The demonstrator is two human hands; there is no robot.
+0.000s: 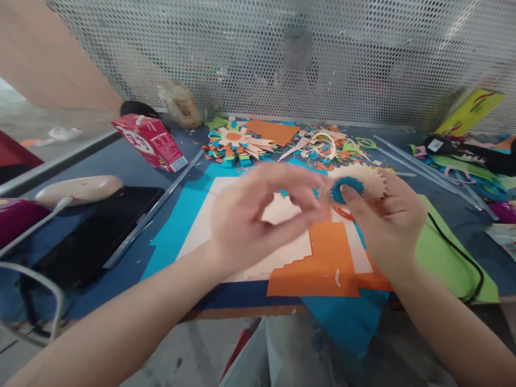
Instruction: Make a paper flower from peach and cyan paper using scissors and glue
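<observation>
My right hand (pixel 393 226) grips a round cream paper cutout (pixel 373 179) with a jagged edge. Its thumb presses a smaller blue jagged paper disc (pixel 337 194) against the cream one. Blurred by motion, my left hand (pixel 245 220) is just left of these discs, thumb and fingertips brought together in a ring; what they pinch, if anything, cannot be made out. Below the hands lie white paper sheets (pixel 237 242), orange paper (pixel 314 282) and blue paper (pixel 173 231). Red scissors handles (pixel 342 214) show partly beneath the right hand.
A layered paper flower (pixel 234 138) and a heap of paper scraps (pixel 332 148) lie at the back by a perforated metal screen (pixel 242 59). On the left are a red box (pixel 150 142) and a black phone (pixel 100 231). Green paper (pixel 439 258) lies right, under a black cord.
</observation>
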